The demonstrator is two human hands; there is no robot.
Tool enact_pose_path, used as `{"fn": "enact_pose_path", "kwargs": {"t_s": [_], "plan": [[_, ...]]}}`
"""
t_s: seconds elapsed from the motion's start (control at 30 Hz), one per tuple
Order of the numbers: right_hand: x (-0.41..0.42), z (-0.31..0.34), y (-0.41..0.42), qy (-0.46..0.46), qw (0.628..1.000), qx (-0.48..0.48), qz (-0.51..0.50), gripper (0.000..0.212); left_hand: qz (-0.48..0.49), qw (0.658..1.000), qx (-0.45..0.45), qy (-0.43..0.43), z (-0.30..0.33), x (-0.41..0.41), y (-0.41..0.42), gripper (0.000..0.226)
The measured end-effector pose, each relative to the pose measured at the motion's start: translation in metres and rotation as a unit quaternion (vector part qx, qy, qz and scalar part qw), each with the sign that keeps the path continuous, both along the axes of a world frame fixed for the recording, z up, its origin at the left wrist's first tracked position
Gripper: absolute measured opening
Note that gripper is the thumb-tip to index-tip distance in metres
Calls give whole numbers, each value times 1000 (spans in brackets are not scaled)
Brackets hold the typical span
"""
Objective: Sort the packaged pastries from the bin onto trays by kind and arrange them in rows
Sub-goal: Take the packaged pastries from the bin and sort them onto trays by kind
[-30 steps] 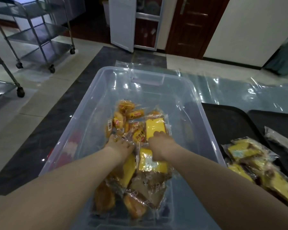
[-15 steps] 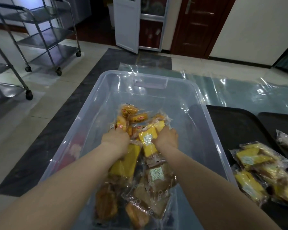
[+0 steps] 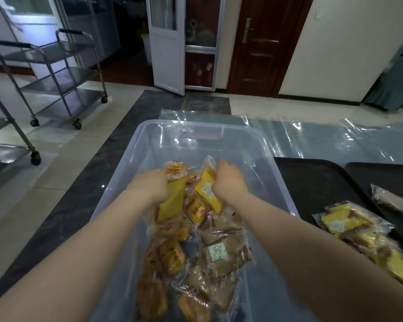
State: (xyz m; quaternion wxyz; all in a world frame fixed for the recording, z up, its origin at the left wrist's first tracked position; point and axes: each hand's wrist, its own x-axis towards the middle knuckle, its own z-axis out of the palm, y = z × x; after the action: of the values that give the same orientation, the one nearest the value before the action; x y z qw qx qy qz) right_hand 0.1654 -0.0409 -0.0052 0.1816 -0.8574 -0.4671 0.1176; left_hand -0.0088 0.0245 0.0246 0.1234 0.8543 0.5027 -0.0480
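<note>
A clear plastic bin (image 3: 261,145) in front of me holds a heap of packaged pastries: small orange buns (image 3: 172,256), brown cakes (image 3: 221,252) and yellow cake slices. My left hand (image 3: 149,185) is shut on a yellow cake pack (image 3: 172,201) raised over the heap. My right hand (image 3: 229,178) is shut on another yellow cake pack (image 3: 207,190), also lifted above the pile. To the right, a black tray (image 3: 312,180) carries several yellow cake packs (image 3: 342,224) at its near end.
A second black tray (image 3: 386,173) at the far right holds a brownish pack (image 3: 391,202). Clear plastic sheeting (image 3: 323,138) covers the surface behind the bin. Steel trolleys (image 3: 56,82) stand on the tiled floor to the left.
Both hands have closed on yellow cake packs and raised them out of the heap. The view has tilted up, showing more of the room.
</note>
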Motion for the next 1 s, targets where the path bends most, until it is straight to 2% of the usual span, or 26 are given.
{"fn": "enact_pose_path", "kwargs": {"t_s": [0.07, 0.13, 0.2, 0.3, 0.37, 0.5, 0.63, 0.73, 0.8, 0.9, 1.0], "plan": [[5, 18, -2, 29, 998, 52, -2, 37, 11, 999, -12, -37, 4, -3, 2, 9], [13, 32, -9, 91, 990, 102, -30, 49, 18, 997, -20, -68, 6, -6, 4, 4], [21, 39, -22, 161, 977, 118, -74, 57, 22, 993, -30, -110, 8, -9, 6, 9], [31, 36, -38, 210, 968, 107, -87, 20, 22, 981, -44, -186, 9, -10, 10, 9], [33, 33, -40, 254, 956, 118, -82, 23, 22, 972, -45, -228, 8, -11, 13, 4], [32, 36, -34, 310, 933, 177, -44, 26, 43, 952, -37, -301, 7, -10, 19, 10], [32, 42, -40, 351, 907, 231, -5, 30, 74, 908, -56, -409, 15, -13, 16, 9], [32, 50, -50, 434, 862, 260, 16, 36, 103, 851, -95, -507, 34, -13, 1, 9], [32, 56, -63, 502, 819, 274, 44, 33, 116, 820, -102, -551, 52, -8, -19, 13], [44, 63, -87, 557, 775, 283, 95, 35, 112, 804, -100, -575, 80, 11, -58, 17], [74, 77, -123, 555, 770, 285, 130, 33, 101, 795, -91, -591, 101, 44, -105, 23]]}}
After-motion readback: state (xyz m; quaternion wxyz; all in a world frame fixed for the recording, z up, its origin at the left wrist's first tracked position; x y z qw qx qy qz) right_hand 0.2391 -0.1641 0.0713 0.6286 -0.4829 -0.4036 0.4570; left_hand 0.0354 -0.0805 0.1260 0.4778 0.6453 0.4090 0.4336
